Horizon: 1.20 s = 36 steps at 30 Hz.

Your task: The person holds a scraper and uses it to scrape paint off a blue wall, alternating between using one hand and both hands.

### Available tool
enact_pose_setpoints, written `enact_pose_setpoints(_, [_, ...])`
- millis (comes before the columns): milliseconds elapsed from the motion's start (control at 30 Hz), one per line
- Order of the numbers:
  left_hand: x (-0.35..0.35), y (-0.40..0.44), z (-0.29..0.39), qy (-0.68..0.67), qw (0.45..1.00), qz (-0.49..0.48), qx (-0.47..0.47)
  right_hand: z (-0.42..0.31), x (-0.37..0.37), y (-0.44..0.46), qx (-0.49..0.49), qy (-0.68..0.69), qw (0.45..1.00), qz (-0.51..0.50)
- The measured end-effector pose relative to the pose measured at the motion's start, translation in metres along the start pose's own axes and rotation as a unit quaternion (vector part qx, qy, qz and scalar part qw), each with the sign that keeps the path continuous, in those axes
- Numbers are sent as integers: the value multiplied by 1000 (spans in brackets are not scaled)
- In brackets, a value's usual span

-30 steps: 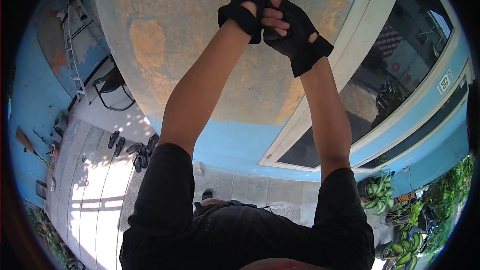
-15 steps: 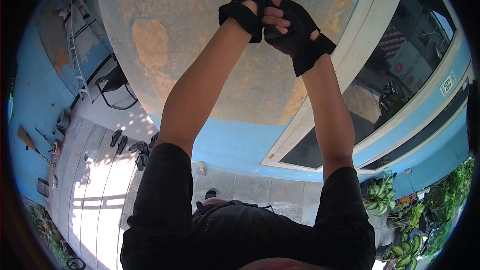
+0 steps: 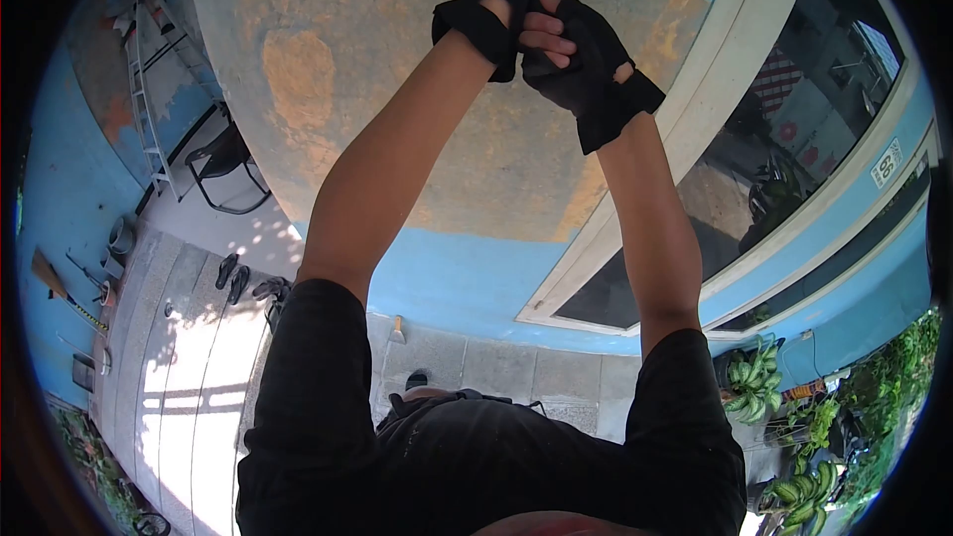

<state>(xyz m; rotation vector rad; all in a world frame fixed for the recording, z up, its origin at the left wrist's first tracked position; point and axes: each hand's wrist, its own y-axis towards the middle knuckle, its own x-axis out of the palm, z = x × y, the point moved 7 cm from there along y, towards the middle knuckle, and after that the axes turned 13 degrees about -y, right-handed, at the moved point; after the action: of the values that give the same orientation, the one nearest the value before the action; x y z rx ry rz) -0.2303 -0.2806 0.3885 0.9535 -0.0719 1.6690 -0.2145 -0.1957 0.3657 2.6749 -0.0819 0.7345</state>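
While right of a silver metal stepladder (image 3: 140, 94) and a black metal-framed chair (image 3: 226, 154), holds the black-gloved left hand (image 3: 501, 2) high before a grey-and-ochre patched blue wall (image 3: 506, 169), together with the curled, black-gloved right hand (image 3: 579, 48); cannot tell whether clamped on anything; has white-framed dark glass (image 3: 764, 144) farther right.

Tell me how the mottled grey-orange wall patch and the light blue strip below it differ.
The grey-orange wall patch is blotchy; the light blue strip looks even. The patch is taller than the strip. The black-gloved left hand and right hand overlap the patch, not the strip. Both share one wall.
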Motion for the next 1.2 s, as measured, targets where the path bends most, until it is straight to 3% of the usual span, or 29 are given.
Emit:
enact_pose_setpoints(200, [-5,2,-1,32,999,35,-6,-1,1,-1,-8,-2,1000,15])
enact_pose_setpoints(300, [-6,11,11,61,997,2,50,-5,-2,10,-10,-7,1000,3])
enact_pose_setpoints(400, [13,5,11,-134,975,-130,-120,-12,13,18,-19,-4,1000,9])
enact_pose_setpoints(433, [5,7,-2,-133,975,-127,-124,-7,15,13,-15,13,1000,19])
enact_pose_setpoints(500, [-21,13,2,72,997,37,-11,2,5,9,-7,-2,1000,20])
enact_pose_setpoints(567, [-10,6,3,36,999,13,-1,1,-5,11,-4,-11,1000,4])
enact_pose_setpoints(633, [0,-10,12,57,997,58,1,0,7,13,-10,11,1000,-1])
enact_pose_setpoints(667, [4,-16,14,56,997,59,-3,-1,12,12,-17,29,999,-9])
enact_pose_setpoints(733, [16,-28,5,-66,991,3,-120,6,4,2,-13,17,1000,16])
enact_pose_setpoints(767, [16,-19,7,-62,991,-1,-114,3,2,4,-14,-3,999,32])
enact_pose_setpoints(833, [26,-20,24,-26,1000,-16,6,-3,2,14,-33,-6,999,36])
enact_pose_setpoints(867, [20,-24,24,13,998,-3,-60,-5,2,18,-49,-7,998,40])
enact_pose_setpoints(967, [12,-23,18,-26,994,23,-102,-4,16,20,-12,45,999,-7])
enact_pose_setpoints(1000, [2,-18,6,-42,987,-9,-154,1,13,13,-6,15,999,37])
enact_pose_setpoints(1033, [-2,-9,4,-40,988,-11,-151,2,13,14,-7,12,999,33])
enact_pose_setpoints(1100, [-7,10,16,-17,999,-6,-35,0,10,17,-30,-9,999,32])
enact_pose_setpoints(1200, [14,-30,25,-16,996,-8,-83,0,16,21,-29,13,999,14])
